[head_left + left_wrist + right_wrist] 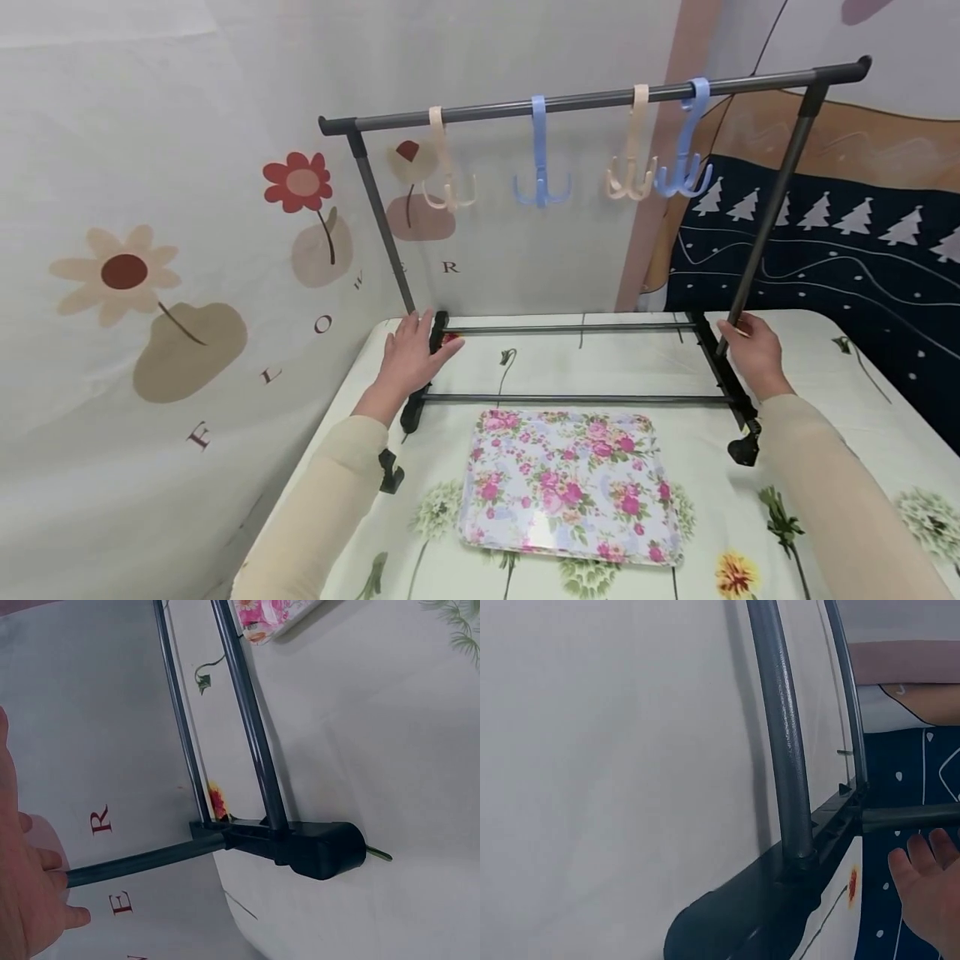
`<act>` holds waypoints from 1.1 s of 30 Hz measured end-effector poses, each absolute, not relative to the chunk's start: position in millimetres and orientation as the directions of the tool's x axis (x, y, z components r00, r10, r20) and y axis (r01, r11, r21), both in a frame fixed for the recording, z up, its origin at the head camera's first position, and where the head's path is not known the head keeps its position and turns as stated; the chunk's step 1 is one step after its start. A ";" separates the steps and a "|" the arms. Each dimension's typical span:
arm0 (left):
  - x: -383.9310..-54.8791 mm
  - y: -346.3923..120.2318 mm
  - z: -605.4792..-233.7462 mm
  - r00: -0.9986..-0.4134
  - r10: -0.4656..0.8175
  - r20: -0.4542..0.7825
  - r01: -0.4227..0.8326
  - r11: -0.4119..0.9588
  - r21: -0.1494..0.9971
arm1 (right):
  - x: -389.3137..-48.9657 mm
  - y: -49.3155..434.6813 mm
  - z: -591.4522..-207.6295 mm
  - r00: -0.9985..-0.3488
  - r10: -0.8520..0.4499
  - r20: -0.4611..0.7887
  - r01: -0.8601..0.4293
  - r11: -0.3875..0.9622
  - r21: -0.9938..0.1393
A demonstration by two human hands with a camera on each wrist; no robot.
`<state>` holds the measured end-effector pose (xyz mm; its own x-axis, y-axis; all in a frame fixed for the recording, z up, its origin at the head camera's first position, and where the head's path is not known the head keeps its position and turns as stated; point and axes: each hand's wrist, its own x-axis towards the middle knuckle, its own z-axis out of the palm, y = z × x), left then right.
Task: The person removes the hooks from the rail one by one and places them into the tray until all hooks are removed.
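Observation:
A dark tubular rack stands on the table, its top bar (495, 110) carrying hanging hooks. My left hand (408, 354) is at the lower part of the left post (384, 221), fingers extended and thumb spread; the left wrist view has the fingers (51, 860) touching that post. By the foot of the right post (776, 187) is my right hand (756, 354), its fingers (922, 855) fairly straight beside the tube. From the bar hang two blue hooks, one mid-bar (540, 150) and one farther right (686, 142), and two beige hooks, one left (442, 158) and one right (636, 146).
In front of the rack's lower rails (577, 399) lies a flat stack with a floral pattern (562, 483). Black feet (744, 448) end the side bases. The table wears a flower-printed cloth (832, 400); printed curtains (210, 133) hang left and behind.

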<state>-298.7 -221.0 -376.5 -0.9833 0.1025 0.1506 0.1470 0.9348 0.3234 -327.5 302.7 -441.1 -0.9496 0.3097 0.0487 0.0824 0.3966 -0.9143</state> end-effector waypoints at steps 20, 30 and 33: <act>-302.9 -207.5 -372.2 -0.984 0.086 0.153 0.140 0.908 0.395 | -326.9 310.6 -450.0 -0.920 0.393 0.004 0.140 0.337 -0.931; -308.5 -208.0 -361.8 -0.983 0.045 0.179 0.128 0.862 0.490 | -328.0 304.5 -453.0 -0.913 0.404 0.053 0.124 0.399 -0.909; -310.4 -208.3 -356.8 -0.980 0.034 0.196 0.135 0.840 0.526 | -329.8 302.4 -456.1 -0.904 0.420 0.074 0.119 0.415 -0.902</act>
<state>-310.4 -208.3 -356.8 -0.9800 0.0343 0.1962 0.1347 0.8397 0.5261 -329.8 302.4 -456.1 -0.9044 0.4202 0.0740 0.1193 0.4154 -0.9018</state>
